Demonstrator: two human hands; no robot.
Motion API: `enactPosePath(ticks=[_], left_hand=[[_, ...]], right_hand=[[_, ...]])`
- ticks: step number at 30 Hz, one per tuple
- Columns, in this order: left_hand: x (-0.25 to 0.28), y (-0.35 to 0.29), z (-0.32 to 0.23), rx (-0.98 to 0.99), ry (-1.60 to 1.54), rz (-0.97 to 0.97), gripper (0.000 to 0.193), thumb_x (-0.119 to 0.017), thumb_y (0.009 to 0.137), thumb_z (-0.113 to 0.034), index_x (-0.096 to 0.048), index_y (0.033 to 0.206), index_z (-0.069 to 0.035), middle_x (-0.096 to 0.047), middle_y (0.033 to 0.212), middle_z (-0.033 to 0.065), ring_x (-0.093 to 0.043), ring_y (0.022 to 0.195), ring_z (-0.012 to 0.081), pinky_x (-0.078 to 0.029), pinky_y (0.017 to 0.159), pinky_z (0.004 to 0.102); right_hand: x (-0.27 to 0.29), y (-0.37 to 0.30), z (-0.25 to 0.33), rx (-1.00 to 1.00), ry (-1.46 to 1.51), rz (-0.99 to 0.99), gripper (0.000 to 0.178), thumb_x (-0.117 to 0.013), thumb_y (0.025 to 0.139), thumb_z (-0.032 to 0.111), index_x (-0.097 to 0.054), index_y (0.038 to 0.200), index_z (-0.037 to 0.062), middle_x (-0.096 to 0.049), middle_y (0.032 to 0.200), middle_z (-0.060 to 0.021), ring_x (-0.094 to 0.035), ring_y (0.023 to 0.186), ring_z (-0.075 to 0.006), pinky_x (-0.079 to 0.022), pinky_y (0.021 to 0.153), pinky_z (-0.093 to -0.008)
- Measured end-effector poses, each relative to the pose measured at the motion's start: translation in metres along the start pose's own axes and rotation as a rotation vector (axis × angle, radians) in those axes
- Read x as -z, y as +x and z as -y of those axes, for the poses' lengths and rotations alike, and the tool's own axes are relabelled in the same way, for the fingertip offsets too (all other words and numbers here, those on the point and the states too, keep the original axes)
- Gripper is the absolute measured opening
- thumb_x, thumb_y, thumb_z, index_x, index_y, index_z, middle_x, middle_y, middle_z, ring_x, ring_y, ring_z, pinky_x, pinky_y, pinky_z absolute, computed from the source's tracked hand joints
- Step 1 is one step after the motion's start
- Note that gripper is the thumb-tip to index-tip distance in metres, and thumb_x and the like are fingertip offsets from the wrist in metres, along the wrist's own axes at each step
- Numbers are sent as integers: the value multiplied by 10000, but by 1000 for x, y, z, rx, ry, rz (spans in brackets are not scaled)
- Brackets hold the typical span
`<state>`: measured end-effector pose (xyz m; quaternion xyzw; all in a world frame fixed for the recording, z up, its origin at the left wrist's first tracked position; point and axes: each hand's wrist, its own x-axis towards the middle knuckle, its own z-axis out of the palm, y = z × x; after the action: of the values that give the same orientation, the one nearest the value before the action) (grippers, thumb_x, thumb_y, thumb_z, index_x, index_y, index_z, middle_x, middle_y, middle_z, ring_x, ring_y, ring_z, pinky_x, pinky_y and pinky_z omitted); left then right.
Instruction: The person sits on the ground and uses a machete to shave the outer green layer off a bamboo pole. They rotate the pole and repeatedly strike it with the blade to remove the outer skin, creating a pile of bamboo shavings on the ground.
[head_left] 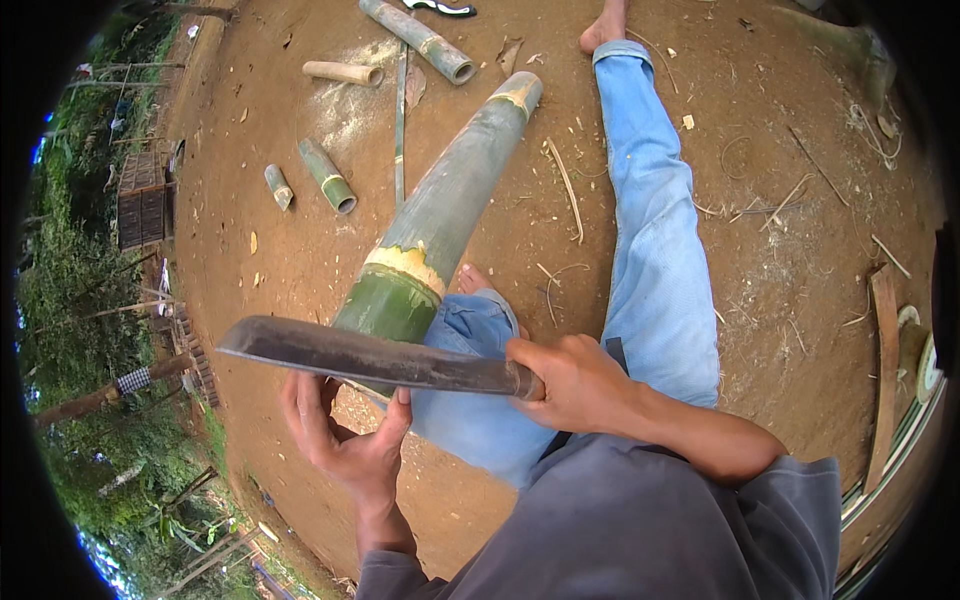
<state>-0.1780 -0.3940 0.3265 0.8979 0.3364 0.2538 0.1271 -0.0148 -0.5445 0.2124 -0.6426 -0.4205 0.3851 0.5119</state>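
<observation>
A thick green bamboo section (455, 180) slants from my lap toward the far middle, its scraped nodes showing pale yellow. My left hand (352, 455) grips its near end, thumb on one side and fingers on the other. In my right hand (578, 382) is the handle of a machete (370, 358). Its broad dark blade points left and lies across the view over the bamboo's near end. Whether the blade touches the bamboo I cannot tell. The blade hides part of that end and some of my left fingertips.
Shorter bamboo pieces (327, 177) lie on the dirt at the left, with a longer bamboo tube (420, 40) and a black-handled tool (440, 8) farther off. My jeans-clad leg (650, 220) stretches forward. A wooden strip (882, 370) lies at the right.
</observation>
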Motion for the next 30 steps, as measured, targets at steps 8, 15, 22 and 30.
enactPosePath(ticks=[8,15,22,30], left_hand=[[-1,-3,0,7,19,52,808,-905,661,-170,-545,1365,-6,-510,1330,180,-581,1191,298,-599,881,373],[12,0,-4,-36,44,147,848,-903,635,-158,-533,1381,0,-514,1339,186,-582,1194,301,-606,891,386],[6,-7,-3,-37,47,94,844,-909,644,-190,-537,1378,-2,-520,1326,180,-601,1161,295,-612,868,369],[4,-4,-4,23,58,73,847,-911,654,-222,-537,1380,3,-535,1308,161,-608,1130,264,-595,854,355]], right_hand=[[-3,-8,-7,-8,32,-15,247,-708,790,130,-616,950,-35,-637,659,-228,-659,631,-410,-511,584,-466],[-10,-3,-11,-34,15,-89,219,-746,789,130,-601,903,12,-605,585,-182,-653,550,-350,-480,498,-411],[-3,-1,-6,-63,65,-45,241,-760,770,139,-595,896,16,-614,609,-187,-654,611,-399,-497,549,-443],[-7,1,-10,-17,45,-59,240,-752,773,124,-605,921,6,-613,606,-210,-654,608,-396,-493,546,-435]])
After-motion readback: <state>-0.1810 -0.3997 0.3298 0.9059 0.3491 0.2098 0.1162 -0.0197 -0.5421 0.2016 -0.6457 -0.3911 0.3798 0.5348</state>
